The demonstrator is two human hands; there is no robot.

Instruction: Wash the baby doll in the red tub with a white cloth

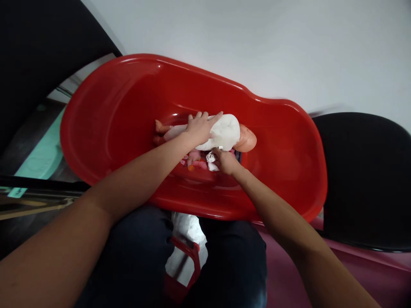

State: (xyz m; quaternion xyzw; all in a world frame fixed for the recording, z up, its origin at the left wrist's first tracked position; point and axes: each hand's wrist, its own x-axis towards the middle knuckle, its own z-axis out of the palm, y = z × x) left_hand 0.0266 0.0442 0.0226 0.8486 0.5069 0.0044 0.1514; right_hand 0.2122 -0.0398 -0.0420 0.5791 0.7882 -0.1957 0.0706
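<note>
We are steadying the light, firm-looking baby doll (223, 133) at its middle, left hand (201, 129) open on it, right hand (226, 161) gripping a white cloth (211, 162).

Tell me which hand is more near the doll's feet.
Left hand: on the doll's body, nearer the doll's feet. Right hand: farther away, gripping a white cloth beside the body.

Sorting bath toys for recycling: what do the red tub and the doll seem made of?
The tub looks like glossy moulded plastic, with bright highlights along its rim. The doll seems smooth vinyl or similar plastic, semi-matte at the head; exact type unclear.
</note>
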